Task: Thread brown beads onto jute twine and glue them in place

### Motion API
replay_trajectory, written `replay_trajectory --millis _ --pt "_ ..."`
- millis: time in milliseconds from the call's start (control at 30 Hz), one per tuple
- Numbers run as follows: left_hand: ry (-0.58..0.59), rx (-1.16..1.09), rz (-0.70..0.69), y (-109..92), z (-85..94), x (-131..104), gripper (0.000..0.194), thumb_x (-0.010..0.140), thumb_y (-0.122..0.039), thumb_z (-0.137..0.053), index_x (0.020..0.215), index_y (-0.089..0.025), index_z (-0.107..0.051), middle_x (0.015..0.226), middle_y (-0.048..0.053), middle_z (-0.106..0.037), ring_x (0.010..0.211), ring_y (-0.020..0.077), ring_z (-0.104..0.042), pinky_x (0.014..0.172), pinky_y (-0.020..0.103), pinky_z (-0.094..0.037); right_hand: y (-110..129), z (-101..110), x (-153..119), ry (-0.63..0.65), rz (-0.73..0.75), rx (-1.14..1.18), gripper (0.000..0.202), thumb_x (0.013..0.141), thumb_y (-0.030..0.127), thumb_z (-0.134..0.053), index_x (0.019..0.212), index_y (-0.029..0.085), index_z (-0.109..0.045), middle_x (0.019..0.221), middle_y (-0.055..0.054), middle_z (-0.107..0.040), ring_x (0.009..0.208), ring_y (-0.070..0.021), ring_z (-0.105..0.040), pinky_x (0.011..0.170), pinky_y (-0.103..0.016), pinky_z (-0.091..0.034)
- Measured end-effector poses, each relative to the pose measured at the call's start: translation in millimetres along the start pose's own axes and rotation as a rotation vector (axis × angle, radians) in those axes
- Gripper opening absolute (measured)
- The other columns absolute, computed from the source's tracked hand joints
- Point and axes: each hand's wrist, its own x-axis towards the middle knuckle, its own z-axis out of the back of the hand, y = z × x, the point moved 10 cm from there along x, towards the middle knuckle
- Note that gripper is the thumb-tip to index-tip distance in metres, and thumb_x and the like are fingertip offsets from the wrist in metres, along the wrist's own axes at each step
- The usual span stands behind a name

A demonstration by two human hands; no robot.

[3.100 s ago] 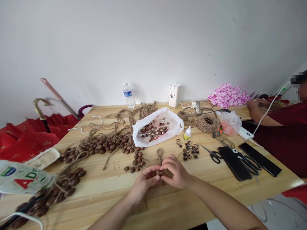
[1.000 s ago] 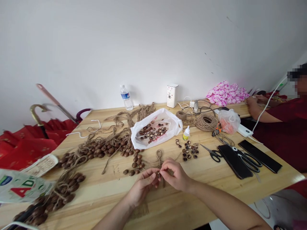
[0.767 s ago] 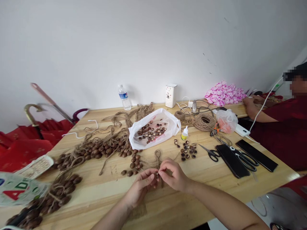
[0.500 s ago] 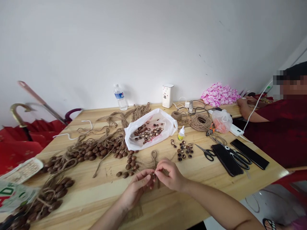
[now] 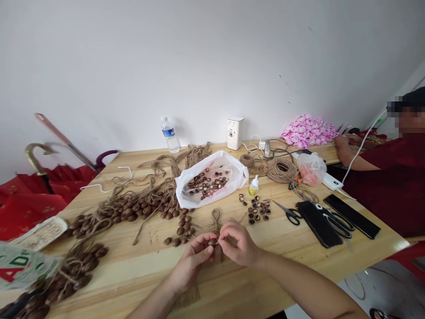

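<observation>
Left hand [image 5: 196, 255] pinches a brown nut [image 5: 212, 242], lower centre; right hand [image 5: 239, 246], fingertips together, sits just right, its hold unclear.

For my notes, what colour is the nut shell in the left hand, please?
The nut shell is brown, clearest in the head view.

Soft, even daylight washes a pale wall [image 5: 206, 66] and wooden table [image 5: 133, 266], leaving a faint shadow beside a water bottle [image 5: 170, 137]; glare whitens the table's right corner as wide-angle distortion stretches the edges.
</observation>
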Motion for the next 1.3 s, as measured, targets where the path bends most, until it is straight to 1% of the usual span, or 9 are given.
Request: replay_trajectory --millis 367,533,700,867,1000,1067,1133,1200,1300 --pt "-0.013 -0.002 0.015 0.0 0.1 -0.8 0.025 0.067 -0.025 -0.073 0.091 -0.019 -0.068 0.081 0.002 -0.061 0.063 0.0088 -0.05 0.06 0.023 -0.039 -0.7 0.8 -1.2 -0.018 0.012 0.026 0.008 0.077 0.017 -0.053 0.069 0.02 -0.055 0.071 -0.004 -0.057 0.071 -0.0172 -0.053 0.068 -0.032 -0.045" --pt "-0.036 -0.001 0.012 -1.8 0.9 -1.1 0.027 0.067 -0.027 -0.073 0.092 -0.019 -0.068 0.085 0.003 -0.061 0.063 0.01 -0.05 0.06 0.024 -0.04 0.1 1.5 0.9 0.005 0.003 0.033 0.011 0.081 0.02 -0.05 0.073 0.019 -0.058 0.072 -0.005 -0.058 0.073 -0.0176 -0.053 0.069 -0.033 -0.045" --pt "-0.071 0.012 0.036 -2.6 4.1 -2.3 0.03 0.072 -0.036 -0.067 0.096 -0.017 -0.066 0.072 0.002 -0.057 0.057 0.0091 -0.045 0.055 0.023 -0.037 -6.6 3.6 0.6 -0.003 -0.037 -0.019 0.015 0.085 0.023 -0.047 0.08 0.018 -0.06 0.076 -0.005 -0.06 0.075 -0.0175 -0.054 0.072 -0.032 -0.045" --pt "-0.107 0.44 0.082 -19.5 9.1 -6.3 0.034 0.069 -0.048 -0.065 0.07 -0.014 -0.063 0.049 -0.005 -0.043 0.045 0.0074 -0.031 0.044 0.021 -0.022 -14.8 -2.7 -1.5 0.025 -0.041 -0.093 0.019 0.087 0.021 -0.044 0.073 0.018 -0.058 0.072 -0.005 -0.061 0.074 -0.0171 -0.054 0.071 -0.031 -0.044" --pt "-0.208 0.858 -0.013 -51.9 23.9 -9.1 0.031 0.065 -0.047 -0.064 0.062 -0.017 -0.063 0.054 -0.002 -0.054 0.052 0.0128 -0.042 0.049 0.024 -0.028 -26.3 -0.2 0.4 0.027 -0.058 -0.17 0.025 0.088 0.017 -0.041 0.068 0.018 -0.057 0.069 -0.003 -0.061 0.072 -0.0158 -0.055 0.069 -0.028 -0.044" --pt "-0.196 1.068 -0.021 -57.3 28.5 -9.2 0.024 0.068 -0.039 -0.06 0.058 -0.018 -0.063 0.053 -0.001 -0.055 0.053 0.0146 -0.046 0.05 0.024 -0.029 -37.1 9.8 2.8 -0.001 -0.087 -0.264 0.024 0.087 0.015 -0.042 0.068 0.018 -0.056 0.068 -0.003 -0.06 0.072 -0.0156 -0.055 0.067 -0.027 -0.043" --pt "-0.142 1.269 0.045 -52.1 32.9 -9.0 0.019 0.069 -0.03 -0.055 0.054 -0.019 -0.061 0.051 -0.001 -0.057 0.053 0.0156 -0.049 0.05 0.025 -0.028 -51.8 26.7 5.6 -0.05 -0.141 -0.419 0.019 0.084 0.014 -0.046 0.068 0.019 -0.056 0.068 -0.003 -0.059 0.071 -0.0162 -0.054 0.067 -0.027 -0.043" --pt "-0.13 1.441 0.088 -51.1 37.2 -9.8 0.015 0.069 -0.023 -0.051 0.059 -0.02 -0.061 0.059 0.002 -0.063 0.058 0.0185 -0.055 0.054 0.026 -0.031 -66.4 47.1 8.7 -0.106 -0.191 -0.589 0.012 0.079 0.012 -0.05 0.073 0.019 -0.057 0.073 -0.003 -0.06 0.074 -0.0174 -0.054 0.069 -0.028 -0.043" --pt "-0.197 1.669 0.107 -60.6 42.1 -11.2 0.018 0.07 -0.018 -0.046 0.075 -0.018 -0.063 0.078 0.011 -0.068 0.074 0.0253 -0.061 0.061 0.03 -0.036 -83.5 73.8 13.3 -0.176 -0.23 -0.651 0.013 0.076 0.009 -0.05 0.076 0.018 -0.059 0.077 -0.007 -0.059 0.081 -0.0221 -0.051 0.076 -0.033 -0.041"
